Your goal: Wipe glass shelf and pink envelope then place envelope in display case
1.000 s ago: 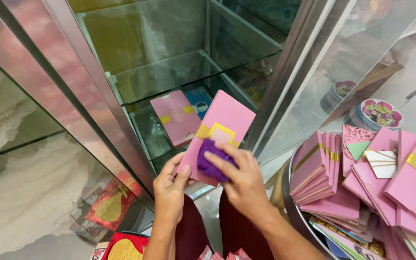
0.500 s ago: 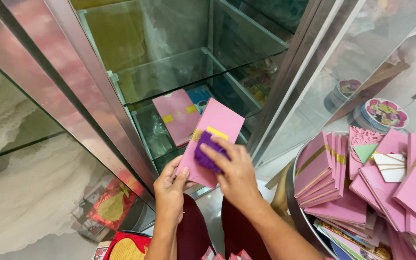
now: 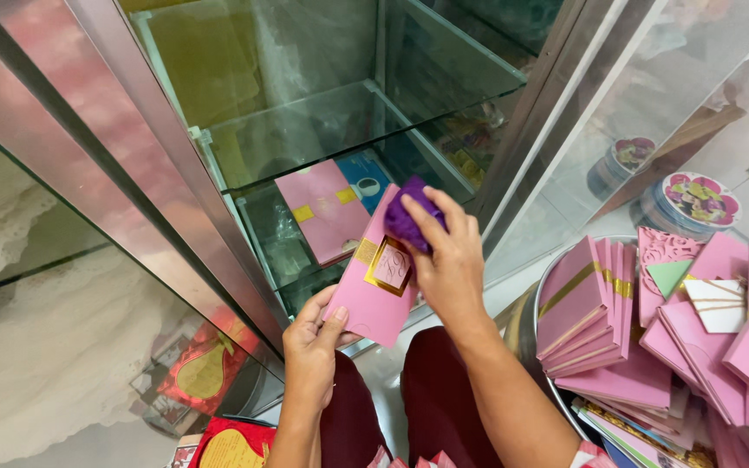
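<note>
Left hand: left hand [image 3: 312, 347] is pinching the lower corner of a pink envelope-style card [image 3: 379, 282], thumb lying on its face and fingers curling behind it.
Right hand: right hand [image 3: 448, 260] is closing its fingertips around a bunched purple cloth [image 3: 411, 217] and pressing it against the card's upper edge.
Card: it is being held up in the air, tilted, over the person's lap and in front of the glass cabinet; a gold band is crossing its face and a gold-framed square panel [image 3: 389, 266] is sitting at its middle.
Lap: dark red trouser legs [image 3: 435, 407] are showing below both hands.
Cabinet: a glass shelf [image 3: 279, 247] inside the metal-framed glass cabinet is carrying another pink card with a gold band [image 3: 327, 211], lying flat near the shelf's front edge; a blue card [image 3: 366, 178] is lying just beside it, partly tucked under its right side.
Upper shelf: a higher glass shelf [image 3: 331, 126] is sitting above them.
Right side: a round metal tray [image 3: 526, 325] is holding a leaning stack of pink cards [image 3: 591, 308], with more pink cards spreading to the right edge of the view.
Behind the tray: a round floral-topped tin [image 3: 695, 201] is standing behind glass.
Lower left: a red and gold card [image 3: 197, 373] is lying behind the glass door.
</note>
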